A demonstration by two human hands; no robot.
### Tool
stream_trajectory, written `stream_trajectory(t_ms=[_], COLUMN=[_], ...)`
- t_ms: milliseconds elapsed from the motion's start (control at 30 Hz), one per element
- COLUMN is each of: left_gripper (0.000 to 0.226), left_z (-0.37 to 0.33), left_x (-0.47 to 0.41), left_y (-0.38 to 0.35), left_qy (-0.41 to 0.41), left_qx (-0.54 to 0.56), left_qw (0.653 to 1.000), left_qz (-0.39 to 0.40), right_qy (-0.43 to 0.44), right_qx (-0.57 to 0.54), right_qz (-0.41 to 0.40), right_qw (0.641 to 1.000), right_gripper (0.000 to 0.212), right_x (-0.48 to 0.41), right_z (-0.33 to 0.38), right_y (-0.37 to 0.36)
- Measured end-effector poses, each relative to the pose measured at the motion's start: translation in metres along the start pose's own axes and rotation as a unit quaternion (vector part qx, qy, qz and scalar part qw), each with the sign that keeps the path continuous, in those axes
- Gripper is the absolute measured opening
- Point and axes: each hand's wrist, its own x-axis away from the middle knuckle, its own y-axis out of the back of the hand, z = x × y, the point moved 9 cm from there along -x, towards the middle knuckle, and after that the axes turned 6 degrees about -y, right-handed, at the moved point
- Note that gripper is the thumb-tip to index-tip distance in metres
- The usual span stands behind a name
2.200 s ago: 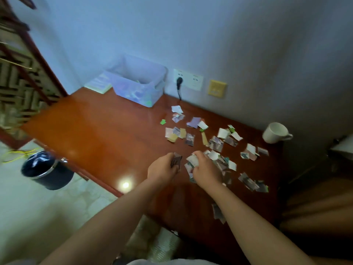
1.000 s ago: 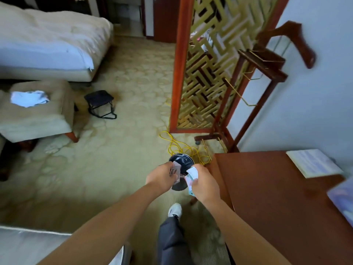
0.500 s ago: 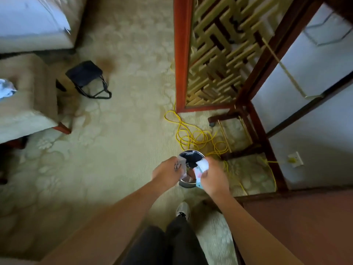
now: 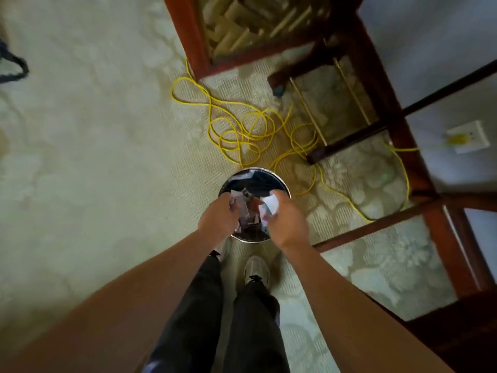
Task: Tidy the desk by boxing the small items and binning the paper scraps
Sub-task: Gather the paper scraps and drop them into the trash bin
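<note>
A round bin (image 4: 258, 176) with a metal rim and dark liner stands on the carpet just ahead of my feet. Both hands hover over its opening. My left hand (image 4: 219, 218) is closed on a few greyish paper scraps (image 4: 236, 197). My right hand (image 4: 286, 223) grips a bunch of white and blue paper scraps (image 4: 269, 207). More scraps (image 4: 250, 218) lie inside the bin between my hands. The desk top, the box and the small items are out of view.
A tangled yellow cable (image 4: 242, 130) lies on the carpet beyond the bin. A wooden screen frame (image 4: 193, 49) and dark wooden stand legs (image 4: 376, 103) rise behind it. The desk's red-brown leg (image 4: 443, 238) is at the right. A wall socket (image 4: 468, 137) sits low on the wall.
I turned from the desk, where both hands gathered scraps, toward the floor bin. The view has tilted down and both hands now sit directly over the bin's opening.
</note>
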Motion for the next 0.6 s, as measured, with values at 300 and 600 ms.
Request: stream_trajectory(t_ms=[300,600], left_gripper=[0.044,0.034], left_z=[0.036,0.007], left_x=[-0.076,-0.032], left_y=[-0.063,-0.025], left_qy=[0.017,-0.027], left_qx=[0.031,-0.027], left_qw=[0.996,0.994], left_qz=[0.076,0.101], right_qy=[-0.045,-0.028], right_qx=[-0.009,-0.045], right_qz=[0.110,0.011], right_qw=[0.993,0.999], right_gripper=[0.080,0.040], right_x=[-0.062,-0.011], right_z=[-0.039,-0.036], right_y=[-0.091,-0.041])
